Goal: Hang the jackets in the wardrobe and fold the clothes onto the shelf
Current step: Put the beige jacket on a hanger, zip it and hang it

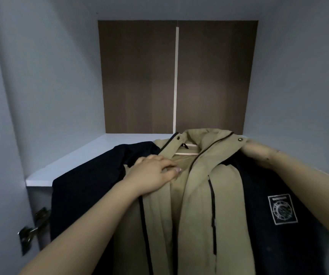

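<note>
Inside the pale grey wardrobe [40, 86], in front of its dark brown wood-grain back panel [139, 80], a khaki and navy hooded jacket [199, 195] hangs front-open on a white hanger [187, 153], whose bar shows just inside the collar. The jacket's khaki front panels run down the middle with black zip lines, while its navy parts spread to either side; the left navy part lies over the front edge of the white shelf [76, 155], and the right one bears a square white-outlined patch [282, 209]. Near the collar, the left hand [153, 173] rests on the left khaki panel with its fingers [171, 168] bent over the fabric edge, gripping it lightly. At the jacket's right shoulder, the right hand [258, 153] lies on the cloth just beside the hood's snap button [239, 139]; its fingers are hidden behind the fabric, so their grasp cannot be told. Low on the left wall sits a metal door hinge [32, 229], beside the navy sleeve.
</note>
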A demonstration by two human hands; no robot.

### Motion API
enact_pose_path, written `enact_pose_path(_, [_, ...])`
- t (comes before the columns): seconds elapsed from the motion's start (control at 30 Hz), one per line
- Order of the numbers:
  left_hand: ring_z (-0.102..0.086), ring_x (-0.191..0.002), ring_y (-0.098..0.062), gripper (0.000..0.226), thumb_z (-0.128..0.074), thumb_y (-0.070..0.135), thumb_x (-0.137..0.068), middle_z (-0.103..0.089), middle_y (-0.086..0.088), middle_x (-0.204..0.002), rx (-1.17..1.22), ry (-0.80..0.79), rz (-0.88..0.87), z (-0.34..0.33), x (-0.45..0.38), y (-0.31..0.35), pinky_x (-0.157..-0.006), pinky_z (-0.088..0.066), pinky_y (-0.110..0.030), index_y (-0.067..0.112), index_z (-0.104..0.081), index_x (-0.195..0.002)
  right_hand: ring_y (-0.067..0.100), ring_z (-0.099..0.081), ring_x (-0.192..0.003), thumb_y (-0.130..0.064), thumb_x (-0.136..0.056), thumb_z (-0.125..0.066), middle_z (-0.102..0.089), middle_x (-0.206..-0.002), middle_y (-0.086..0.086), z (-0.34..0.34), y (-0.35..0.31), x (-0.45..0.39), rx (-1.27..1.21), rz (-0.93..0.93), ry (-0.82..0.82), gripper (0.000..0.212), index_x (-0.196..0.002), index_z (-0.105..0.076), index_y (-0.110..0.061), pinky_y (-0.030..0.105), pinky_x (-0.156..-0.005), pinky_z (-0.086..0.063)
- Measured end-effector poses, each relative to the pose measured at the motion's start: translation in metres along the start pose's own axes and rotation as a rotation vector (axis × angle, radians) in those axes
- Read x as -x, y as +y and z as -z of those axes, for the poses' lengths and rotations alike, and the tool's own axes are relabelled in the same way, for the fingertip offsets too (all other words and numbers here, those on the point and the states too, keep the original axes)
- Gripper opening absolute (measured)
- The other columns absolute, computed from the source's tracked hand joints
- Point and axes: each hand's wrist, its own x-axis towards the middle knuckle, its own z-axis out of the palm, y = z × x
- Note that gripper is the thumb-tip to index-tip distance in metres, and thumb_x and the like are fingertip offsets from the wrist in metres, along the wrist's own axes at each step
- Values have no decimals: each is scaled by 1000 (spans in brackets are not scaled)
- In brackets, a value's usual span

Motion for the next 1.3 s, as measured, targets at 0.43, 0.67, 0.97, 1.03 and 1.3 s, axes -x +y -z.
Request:
enact_pose_path(0.43, [-23, -143, -16, 44, -51, 39, -97, -30, 4, -155, 152, 437, 110, -34, 109, 38, -116, -16, -43, 32, -47, -140, 20, -10, -149, -50, -97, -46, -21, -161, 1, -77, 38, 136, 1062, 389, 143, 65, -152, -25, -24, 44, -121, -2])
enact_pose_path(0.67, [-53, -110, 4, 23, -61, 15, -95, -53, 17, -120, 831, 327, 319, -109, 238, 39, -97, -44, -20, 31, -60, -112, 21, -36, -135, -23, -94, -59, -45, -142, 6, -103, 66, 196, 586, 443, 303, 44, -136, -54, -11, 24, -110, -27])
enact_pose_path(0.97, [-65, -101, -18, 11, -60, 12, -95, -69, -5, -109, 1685, 21, 1110, -219, 310, 23, -81, -49, -29, 13, -66, -104, -8, -55, -103, -5, -94, -58, -63, -114, -11, -181, 210, 284, 66, -11, 13, 24, -110, -68, -20, 5, -89, -42])
enact_pose_path(1.03, [-62, -99, -22, 10, -59, 15, -96, -64, -12, -117, 1907, -22, 1314, -245, 315, 17, -91, -46, -35, 9, -62, -103, -3, -60, -99, -1, -94, -55, -68, -107, -10, -196, 246, 292, -74, -179, 24, 25, -101, -70, -19, 12, -89, -48])
enact_pose_path(1.3, [-63, -86, -34, 45, -71, 21, -82, -64, -28, -104, 2445, -232, 1836, -315, 285, -19, -72, -58, -40, -7, -57, -113, 24, -49, -126, -13, -88, -67, -60, -123, 4, -234, 381, 281, -620, -900, 81, 34, -119, -56, -12, 38, -93, -45])
